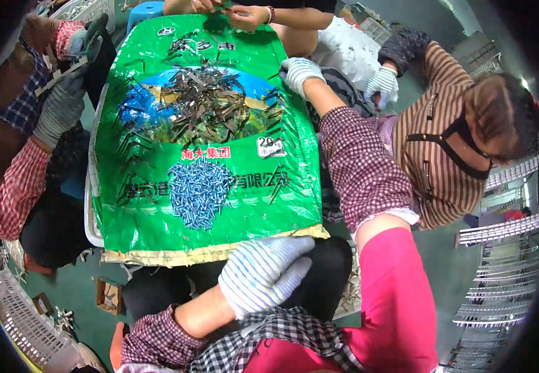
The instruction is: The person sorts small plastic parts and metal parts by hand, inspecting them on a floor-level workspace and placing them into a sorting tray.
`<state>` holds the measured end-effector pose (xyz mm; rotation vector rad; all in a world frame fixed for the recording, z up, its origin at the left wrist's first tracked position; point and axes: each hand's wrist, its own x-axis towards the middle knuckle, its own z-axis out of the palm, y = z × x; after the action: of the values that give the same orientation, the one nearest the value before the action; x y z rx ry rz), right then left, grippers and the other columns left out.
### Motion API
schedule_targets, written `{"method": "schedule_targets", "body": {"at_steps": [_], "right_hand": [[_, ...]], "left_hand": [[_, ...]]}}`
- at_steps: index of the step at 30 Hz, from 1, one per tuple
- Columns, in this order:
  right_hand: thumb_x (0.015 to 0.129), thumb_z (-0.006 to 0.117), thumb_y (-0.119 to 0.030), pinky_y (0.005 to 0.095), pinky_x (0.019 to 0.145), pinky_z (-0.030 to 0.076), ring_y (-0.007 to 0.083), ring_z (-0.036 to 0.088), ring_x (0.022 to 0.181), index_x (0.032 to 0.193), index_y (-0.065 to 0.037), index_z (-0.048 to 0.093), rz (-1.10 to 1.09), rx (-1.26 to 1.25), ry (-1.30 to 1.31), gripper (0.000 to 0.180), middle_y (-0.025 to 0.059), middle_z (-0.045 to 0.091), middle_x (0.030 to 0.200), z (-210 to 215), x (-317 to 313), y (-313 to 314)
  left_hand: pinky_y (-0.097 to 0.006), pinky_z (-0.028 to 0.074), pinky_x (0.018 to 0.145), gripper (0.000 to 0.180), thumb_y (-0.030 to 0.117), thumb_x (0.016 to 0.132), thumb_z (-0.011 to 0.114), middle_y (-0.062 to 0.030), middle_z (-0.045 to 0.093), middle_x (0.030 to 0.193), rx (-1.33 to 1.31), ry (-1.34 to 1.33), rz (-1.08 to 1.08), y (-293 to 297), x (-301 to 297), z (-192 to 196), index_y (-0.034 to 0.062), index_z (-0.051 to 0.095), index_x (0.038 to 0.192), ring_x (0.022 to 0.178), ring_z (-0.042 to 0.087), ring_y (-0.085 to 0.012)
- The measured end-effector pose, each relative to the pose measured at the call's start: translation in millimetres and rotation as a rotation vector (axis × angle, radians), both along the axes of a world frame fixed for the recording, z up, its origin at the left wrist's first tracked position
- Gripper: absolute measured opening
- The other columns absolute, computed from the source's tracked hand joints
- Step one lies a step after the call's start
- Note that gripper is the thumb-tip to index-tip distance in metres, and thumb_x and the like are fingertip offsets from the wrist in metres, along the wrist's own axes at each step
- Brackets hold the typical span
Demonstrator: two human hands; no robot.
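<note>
Fingers of the gloved left hand curl loosely, empty, just below the green sack; screws and metal clips lie beyond.

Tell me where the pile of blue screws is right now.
In the head view, the blue screws lie on the green sack, just below the dark metal clips.

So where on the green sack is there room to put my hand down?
The green sack is bare along its near edge, between the blue screws and the striped-gloved hand, and along its left side. The middle is crowded with dark metal clips.
</note>
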<state>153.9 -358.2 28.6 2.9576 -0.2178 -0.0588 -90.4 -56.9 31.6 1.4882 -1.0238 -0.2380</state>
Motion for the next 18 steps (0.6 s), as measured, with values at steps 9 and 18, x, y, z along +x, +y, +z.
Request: {"method": "schedule_targets", "body": {"at_steps": [9,18], "right_hand": [[0.078,0.057,-0.026,0.0406,0.083,0.048,0.0307,0.060,0.097,0.106,-0.015,0.063,-0.020,-0.044,0.129,0.031,0.0125,0.061,0.109,-3,25,18],[0.075,0.055,-0.032,0.0394,0.082,0.048,0.0332,0.060,0.095,0.099,-0.005,0.065,-0.009,0.134,0.144,0.037,0.0185,0.061,0.104,-38,50,61]], "left_hand": [[-0.039,0.048,0.064,0.029,0.014,0.077,0.062,-0.0145,0.062,0.084,-0.018,-0.021,-0.061,10,2,7,0.0018,0.057,0.102,0.075,0.061,-0.0324],[-0.039,0.049,0.064,0.026,0.011,0.076,0.064,-0.0166,0.062,0.081,0.000,-0.021,-0.019,10,-1,2,0.0014,0.058,0.100,0.074,0.061,-0.0342]]}}
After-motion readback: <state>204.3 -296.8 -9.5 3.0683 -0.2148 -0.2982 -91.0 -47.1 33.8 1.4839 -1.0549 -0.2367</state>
